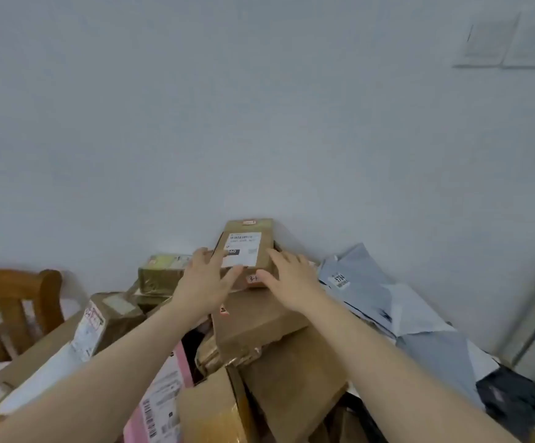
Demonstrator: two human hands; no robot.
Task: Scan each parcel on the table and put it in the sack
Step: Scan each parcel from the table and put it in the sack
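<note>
Because the labelled box (244, 247) tops a loose heap of parcels (259, 318) against the wall (259, 123), and the left grip (204, 284) and right grip (287, 279) merely press its sides with straight, unclosed fingers, lifting could drop it or topple its neighbours.

- Table: its top is lying hidden beneath a heap of parcels.
- Large brown carton (291, 388) is sitting mid-heap.
- Grey-blue mailers (419, 314) are lying just right of the carton.
- Pink-and-white mailer (164, 394) is leaning at the carton's left.
- Dark bag (512, 398) is lying farther right of the carton, touching the mailers.
</note>
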